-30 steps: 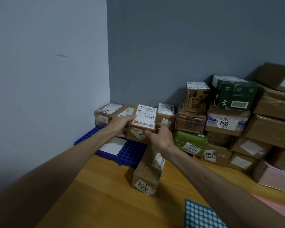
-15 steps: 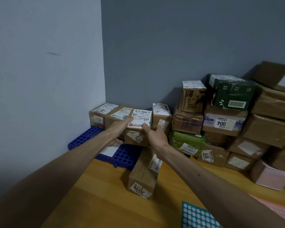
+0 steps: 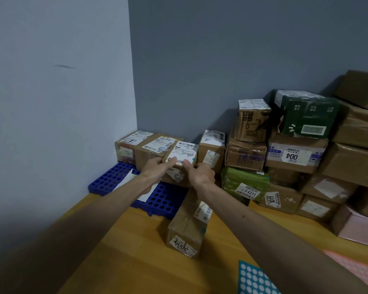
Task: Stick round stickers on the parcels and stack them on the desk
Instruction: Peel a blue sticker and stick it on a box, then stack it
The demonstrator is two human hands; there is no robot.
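Observation:
A small brown parcel (image 3: 184,152) with a white label and a blue round sticker on its right edge lies on top of another box in the corner stack. My left hand (image 3: 157,166) grips its near left end, thumb on top. My right hand (image 3: 200,174) holds its near right end, thumb on the label. A long parcel (image 3: 188,225) stands on the wooden desk (image 3: 136,262) below my arms. A teal sticker sheet (image 3: 253,279) with white rounds lies at the bottom edge, a pink sheet (image 3: 357,268) beside it.
A blue perforated tray (image 3: 162,200) with a white paper lies by the left wall under the corner boxes. A tall pile of parcels, with a green box (image 3: 306,115) and a box marked 004 (image 3: 295,153), fills the right back. A pink box (image 3: 357,228) stands at right.
Both hands have lowered the small labelled parcel from a tilted lift down flat onto the box in the corner stack. The view has shifted a little to the left.

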